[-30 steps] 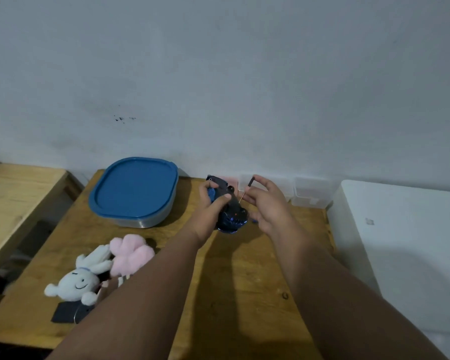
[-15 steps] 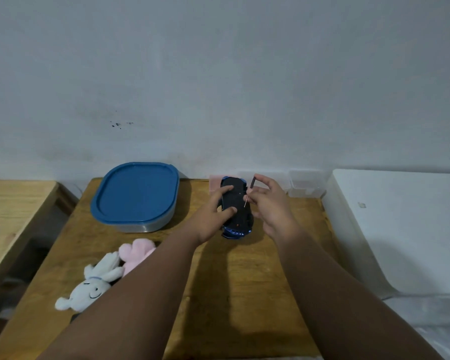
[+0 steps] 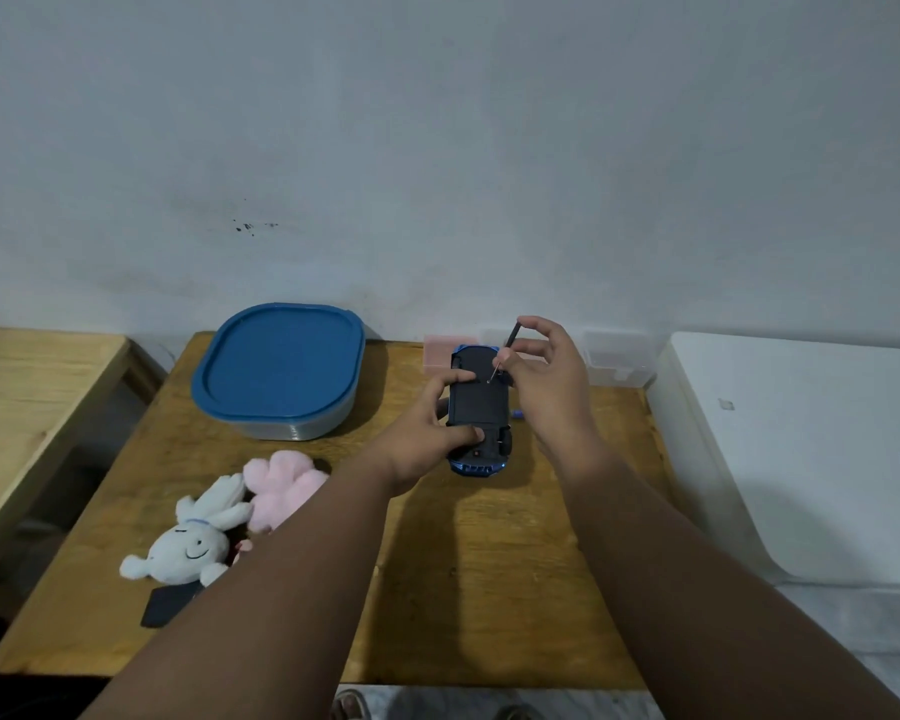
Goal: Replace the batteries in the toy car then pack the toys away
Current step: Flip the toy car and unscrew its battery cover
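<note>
The blue toy car (image 3: 480,407) lies upside down on the wooden table (image 3: 479,563), its dark underside facing up. My left hand (image 3: 427,433) grips the car from its left side, thumb and fingers on the underside. My right hand (image 3: 546,376) pinches a thin screwdriver (image 3: 505,350) with a dark handle, and its metal tip touches the car's underside near the far end. A white plush bunny (image 3: 193,543) and a pink plush toy (image 3: 279,485) lie at the table's left front. A container with a blue lid (image 3: 279,363) stands at the back left.
Clear plastic boxes (image 3: 614,361) and a pink box (image 3: 437,350) sit against the wall behind the car. A white appliance (image 3: 801,449) stands to the right. A second wooden table (image 3: 32,397) is at the left. A dark flat object (image 3: 165,608) lies beneath the bunny.
The car has been turned from tilted in my left hand to flat, underside up. My right hand has brought the screwdriver tip down onto the underside. The view has shifted.
</note>
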